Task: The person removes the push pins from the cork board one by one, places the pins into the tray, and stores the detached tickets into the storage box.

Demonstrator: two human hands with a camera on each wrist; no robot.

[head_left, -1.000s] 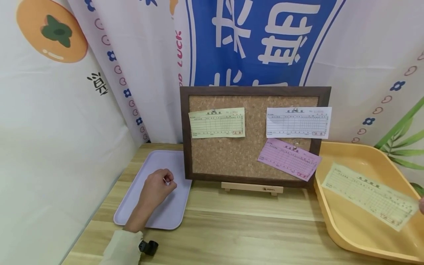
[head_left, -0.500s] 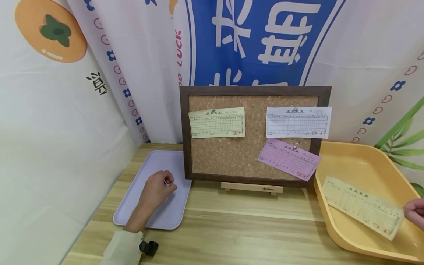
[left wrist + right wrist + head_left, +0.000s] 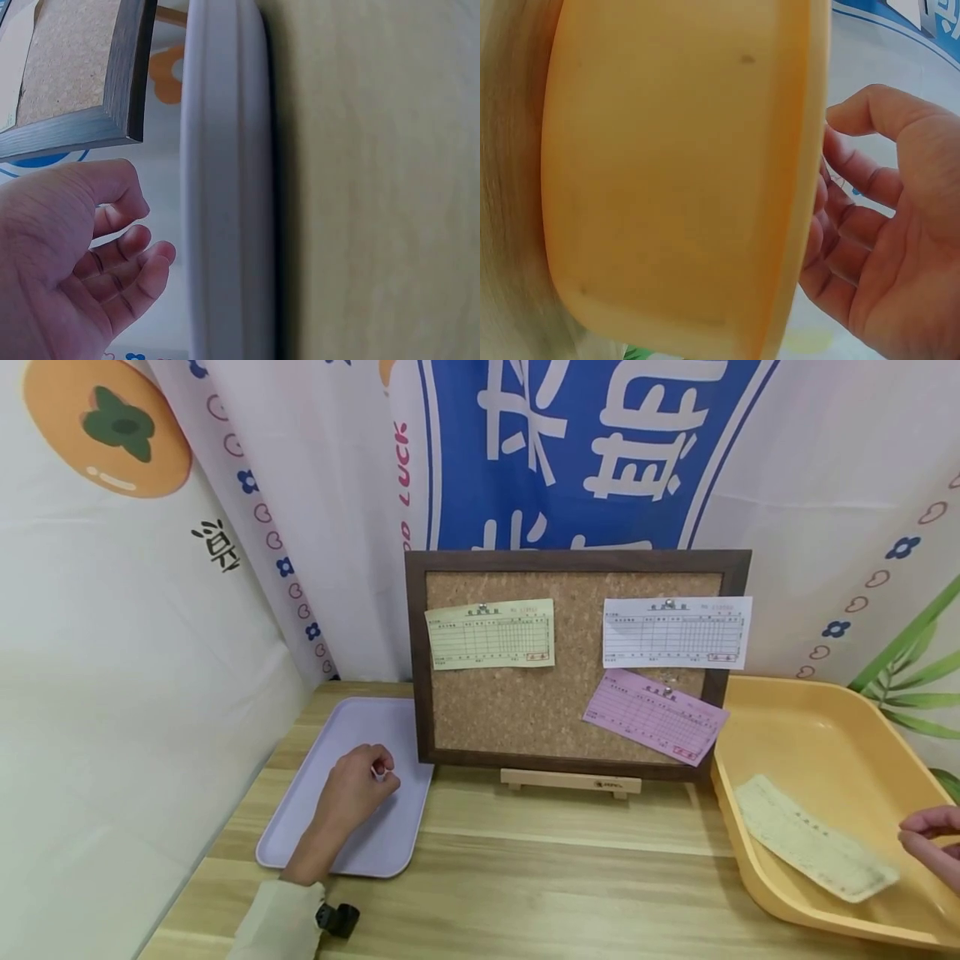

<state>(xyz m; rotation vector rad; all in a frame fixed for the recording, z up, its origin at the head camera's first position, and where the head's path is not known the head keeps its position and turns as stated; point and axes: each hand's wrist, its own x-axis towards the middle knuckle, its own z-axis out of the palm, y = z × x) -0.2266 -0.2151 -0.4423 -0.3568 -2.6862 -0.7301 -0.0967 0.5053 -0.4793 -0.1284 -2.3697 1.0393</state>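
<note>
Counting one yellow slip in the orange tray beside our right hand, fingers apart and empty, we judge three pinned slips remain on the corkboard, between that hand and our loosely curled left hand.

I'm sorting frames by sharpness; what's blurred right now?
Head view: the pale yellow slip over the yellow tray is smeared, its print mostly unreadable; the pink slip looks crisper. Left wrist view: the tabletop is soft, the left hand clearer. Right wrist view: tabletop likewise.
</note>
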